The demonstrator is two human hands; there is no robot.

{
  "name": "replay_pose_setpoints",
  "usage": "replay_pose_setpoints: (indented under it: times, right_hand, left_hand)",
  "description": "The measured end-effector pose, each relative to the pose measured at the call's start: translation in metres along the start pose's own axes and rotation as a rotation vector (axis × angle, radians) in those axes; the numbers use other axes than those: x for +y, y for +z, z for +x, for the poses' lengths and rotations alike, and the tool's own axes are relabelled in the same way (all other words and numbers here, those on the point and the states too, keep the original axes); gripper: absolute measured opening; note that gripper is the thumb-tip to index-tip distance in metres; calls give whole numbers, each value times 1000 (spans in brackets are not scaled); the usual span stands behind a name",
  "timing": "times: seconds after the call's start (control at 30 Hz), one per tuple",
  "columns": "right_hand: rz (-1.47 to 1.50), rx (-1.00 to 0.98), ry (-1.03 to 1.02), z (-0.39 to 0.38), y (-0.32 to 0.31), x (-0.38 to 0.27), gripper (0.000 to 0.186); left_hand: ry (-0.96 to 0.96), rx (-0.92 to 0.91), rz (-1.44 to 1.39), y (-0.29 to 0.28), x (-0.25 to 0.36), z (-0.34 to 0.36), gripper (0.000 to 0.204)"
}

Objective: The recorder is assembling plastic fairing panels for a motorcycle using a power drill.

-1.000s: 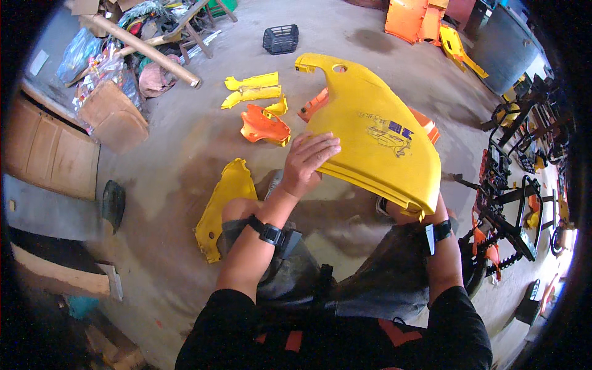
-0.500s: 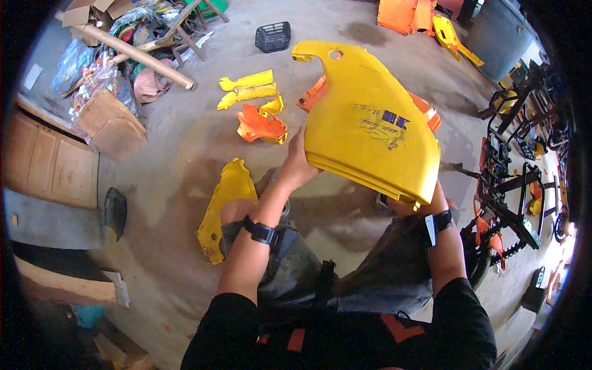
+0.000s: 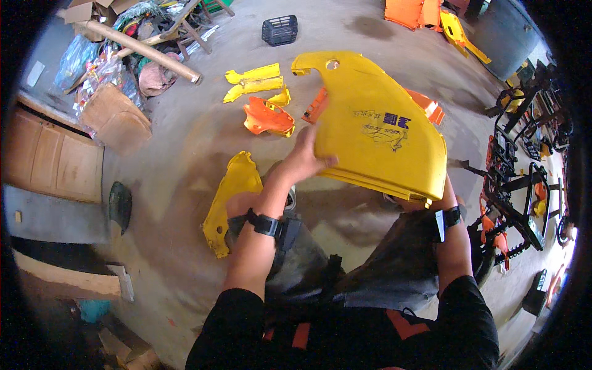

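Note:
A large yellow plastic panel (image 3: 376,142) with dark markings and a hole at its top is held up above my knees. My left hand (image 3: 308,157) grips its lower left edge, thumb toward the panel's face. My right hand (image 3: 449,191) is at the lower right corner, its fingers hidden behind the panel. Orange plastic pieces (image 3: 425,105) show behind it. Another yellow panel (image 3: 231,185) lies by my left leg, and a molded orange piece (image 3: 268,117) and narrow yellow strips (image 3: 253,86) lie farther forward on the floor.
A black basket (image 3: 279,31), orange panels (image 3: 407,12) and a grey barrel (image 3: 505,34) are farther off. Cardboard tubes, bags and scrap (image 3: 98,74) crowd the left, above wooden doors (image 3: 55,148). Black metal frames (image 3: 512,203) line the right.
The panel sits slightly right of where it was. My left hand has slid from lying over its face to around its left edge, with the thumb now swung outward.

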State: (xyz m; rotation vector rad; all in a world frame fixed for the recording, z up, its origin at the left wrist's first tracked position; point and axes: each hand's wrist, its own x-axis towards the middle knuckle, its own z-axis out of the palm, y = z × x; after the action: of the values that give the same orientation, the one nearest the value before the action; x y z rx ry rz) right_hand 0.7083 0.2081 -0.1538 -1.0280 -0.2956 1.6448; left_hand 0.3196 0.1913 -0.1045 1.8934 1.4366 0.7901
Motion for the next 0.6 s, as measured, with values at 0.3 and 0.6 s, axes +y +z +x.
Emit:
replay_pose_setpoints:
  times: [0.3, 0.6]
  right_hand:
    - [6, 10, -15, -2, 1, -5, 24]
    - [-3, 2, -45, 8, 10, -6, 23]
  left_hand:
    - [-60, -160, 486, 24, 32, -14, 104]
    - [343, 266, 459, 34, 20, -3, 81]
